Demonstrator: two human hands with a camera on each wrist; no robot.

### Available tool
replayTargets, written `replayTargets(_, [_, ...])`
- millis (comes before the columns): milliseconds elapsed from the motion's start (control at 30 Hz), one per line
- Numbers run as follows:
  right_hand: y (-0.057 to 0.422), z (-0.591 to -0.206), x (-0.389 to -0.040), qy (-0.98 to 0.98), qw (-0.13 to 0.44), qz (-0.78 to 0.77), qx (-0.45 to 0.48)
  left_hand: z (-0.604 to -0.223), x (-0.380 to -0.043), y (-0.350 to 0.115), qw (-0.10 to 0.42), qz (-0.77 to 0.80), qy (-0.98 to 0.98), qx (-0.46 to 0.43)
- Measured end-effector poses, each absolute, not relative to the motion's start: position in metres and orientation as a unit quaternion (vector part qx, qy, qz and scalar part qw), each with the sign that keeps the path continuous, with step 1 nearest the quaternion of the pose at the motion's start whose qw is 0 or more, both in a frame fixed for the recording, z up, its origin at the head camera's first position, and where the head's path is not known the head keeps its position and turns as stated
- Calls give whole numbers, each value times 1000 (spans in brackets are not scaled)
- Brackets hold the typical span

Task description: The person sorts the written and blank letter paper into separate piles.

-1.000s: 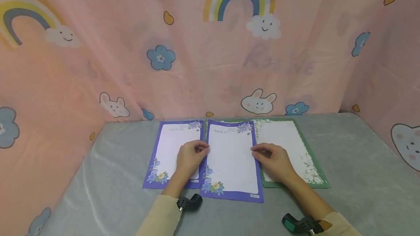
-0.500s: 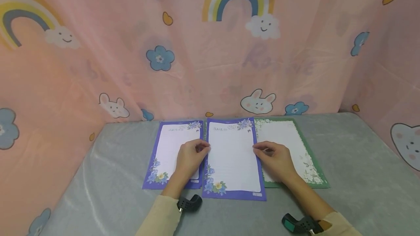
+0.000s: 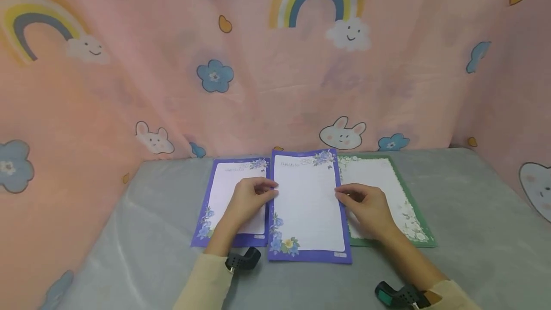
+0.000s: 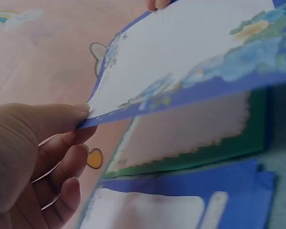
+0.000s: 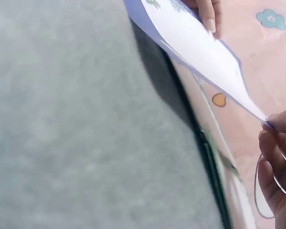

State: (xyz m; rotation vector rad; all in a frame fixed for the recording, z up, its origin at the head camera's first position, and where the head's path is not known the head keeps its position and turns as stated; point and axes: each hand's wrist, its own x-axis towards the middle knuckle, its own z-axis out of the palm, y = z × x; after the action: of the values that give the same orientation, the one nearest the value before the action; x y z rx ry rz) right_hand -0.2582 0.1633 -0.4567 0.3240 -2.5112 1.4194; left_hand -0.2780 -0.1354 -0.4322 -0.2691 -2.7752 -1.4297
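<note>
A purple-bordered sheet of stationery paper (image 3: pixel 305 204) with printed flowers is held up in the middle of the head view. My left hand (image 3: pixel 249 200) pinches its left edge between thumb and fingers. On the opposite edge my right hand (image 3: pixel 366 204) pinches it the same way. In the left wrist view the sheet (image 4: pixel 181 52) is raised over the papers beneath, and its held corner bends slightly. Behind it to the left lies a second purple-bordered sheet (image 3: pixel 217 190), partly covered by my left hand. Green-bordered paper (image 3: pixel 383 176) lies to the right, partly hidden by the raised sheet.
The papers lie on a grey cloth-covered table (image 3: pixel 146 233). Close behind the table's far edge hangs a pink curtain (image 3: pixel 267 109) printed with rainbows, rabbits and flowers. In the right wrist view the green-bordered paper (image 5: pixel 214 176) shows several stacked edges.
The held sheet has risen a little and shifted slightly right, its top edge now higher against the curtain. Both hands keep their pinch on its edges. The other papers stay in place.
</note>
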Motion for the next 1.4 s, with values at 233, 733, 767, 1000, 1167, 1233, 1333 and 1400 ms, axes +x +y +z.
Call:
replayTargets(233, [164, -445, -260, -861, 107, 482, 117, -416, -277, -142, 4, -470, -881, -61])
replayTargets(733, [166, -404, -263, -838, 83, 527, 115, -385, -279, -152, 36, -519, -851, -73])
replayTargets(767, [165, -401, -264, -836, 83, 530, 115, -382, -278, -153, 40, -522, -849, -72])
replayTargets(1000, [153, -381, -267, -829, 80, 543, 109, -364, -272, -166, 63, -522, -848, -67])
replayTargets(1167, [137, -364, -268, -817, 79, 558, 123, -351, -267, -181, 90, -521, -847, -51])
replayTargets(1233, [131, -357, -270, -812, 79, 563, 131, -346, -264, -187, 104, -521, -846, -43])
replayTargets(1333, [122, -348, -272, -805, 82, 571, 143, -339, -259, -194, 122, -521, -844, -34])
replayTargets(1400, [118, -344, -273, -801, 84, 574, 148, -336, -256, -197, 128, -521, -843, -29])
